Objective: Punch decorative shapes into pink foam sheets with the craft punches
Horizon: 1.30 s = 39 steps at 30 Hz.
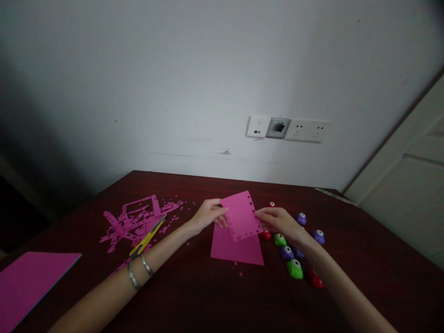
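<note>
A small pink card [242,215] with punched holes along its edges is held up between both hands above the dark red table [194,296]. My left hand [208,214] pinches its left edge; bracelets circle that wrist. My right hand [279,221] pinches its right edge. Under the card lies a larger pink sheet [236,249]. Several small craft punches sit just beneath and beside my right hand: green [294,268], purple [318,237] and red [315,279].
Pink paper strips and scraps [133,221] lie at the left, with a yellow utility knife [147,237] beside them. A stack of pink sheets [31,280] sits at the near left edge. Wall sockets [287,128] are behind the table; a door [409,180] stands at the right.
</note>
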Each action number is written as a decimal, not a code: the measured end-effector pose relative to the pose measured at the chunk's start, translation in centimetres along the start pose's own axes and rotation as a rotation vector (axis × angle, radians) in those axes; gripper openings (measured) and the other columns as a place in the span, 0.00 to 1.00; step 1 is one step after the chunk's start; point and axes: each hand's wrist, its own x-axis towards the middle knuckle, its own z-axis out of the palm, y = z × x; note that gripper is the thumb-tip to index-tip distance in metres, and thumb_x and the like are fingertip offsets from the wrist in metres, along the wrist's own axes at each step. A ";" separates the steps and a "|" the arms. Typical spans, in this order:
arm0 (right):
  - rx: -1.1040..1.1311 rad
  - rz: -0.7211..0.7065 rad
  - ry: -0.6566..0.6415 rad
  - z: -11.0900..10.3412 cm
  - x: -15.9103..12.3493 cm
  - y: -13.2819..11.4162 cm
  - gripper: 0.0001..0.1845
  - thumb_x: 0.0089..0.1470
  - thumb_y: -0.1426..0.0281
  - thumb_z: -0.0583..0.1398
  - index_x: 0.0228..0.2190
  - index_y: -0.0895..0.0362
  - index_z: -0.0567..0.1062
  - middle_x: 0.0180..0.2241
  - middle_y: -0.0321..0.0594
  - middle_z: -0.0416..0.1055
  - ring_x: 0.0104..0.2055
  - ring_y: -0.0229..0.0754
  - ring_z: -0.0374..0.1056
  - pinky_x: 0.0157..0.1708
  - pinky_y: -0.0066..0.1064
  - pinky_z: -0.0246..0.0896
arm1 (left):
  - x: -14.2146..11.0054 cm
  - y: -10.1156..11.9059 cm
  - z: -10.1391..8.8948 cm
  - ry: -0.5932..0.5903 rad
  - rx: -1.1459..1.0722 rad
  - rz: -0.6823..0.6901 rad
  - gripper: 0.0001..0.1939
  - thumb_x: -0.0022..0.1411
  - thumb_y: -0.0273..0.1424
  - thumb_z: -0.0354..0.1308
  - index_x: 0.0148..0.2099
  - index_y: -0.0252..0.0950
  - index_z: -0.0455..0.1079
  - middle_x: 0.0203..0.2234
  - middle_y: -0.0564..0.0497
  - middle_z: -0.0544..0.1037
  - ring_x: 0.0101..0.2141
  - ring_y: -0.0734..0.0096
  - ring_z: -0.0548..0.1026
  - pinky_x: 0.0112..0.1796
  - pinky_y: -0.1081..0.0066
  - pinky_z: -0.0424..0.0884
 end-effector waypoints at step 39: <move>0.029 -0.179 0.203 -0.9 0.0 -0.4 0.17 0.44 0.62 0.63 0.36 0.58 0.74 0.35 0.45 0.76 0.36 0.44 0.73 0.35 0.34 0.68 | 0.6 1.3 -2.3 0.286 0.155 0.170 0.14 0.51 0.39 0.59 0.33 0.32 0.70 0.15 0.58 0.64 0.14 0.84 0.56 0.16 0.77 0.49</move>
